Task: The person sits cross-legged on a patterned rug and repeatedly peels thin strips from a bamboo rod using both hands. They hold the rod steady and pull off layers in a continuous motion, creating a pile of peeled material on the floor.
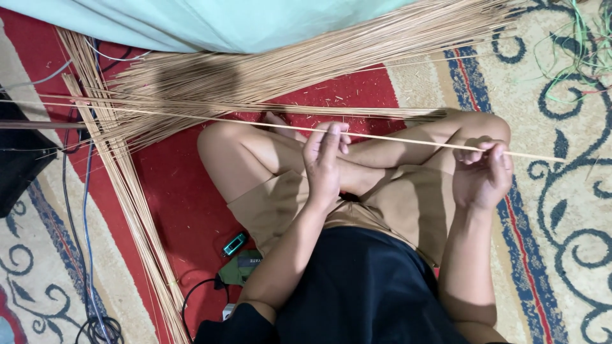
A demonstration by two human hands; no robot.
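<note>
Stick [395, 138], thin and pale, pinched by both hands: left [324, 162] and right [482, 172] fingers closed around it.

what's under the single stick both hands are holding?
Under the thin stick, held by the left hand and right hand: crossed bare legs and red carpet. Carpet beneath the legs is hidden.

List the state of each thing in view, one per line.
left hand: fingers pinched on the single thin stick
right hand: fingers closed on the same stick
single thin stick: held level across the knees
stick bundle: lying fanned on the carpet
second stick bundle: lying straight on the carpet
small teal device: lying on the carpet
</note>
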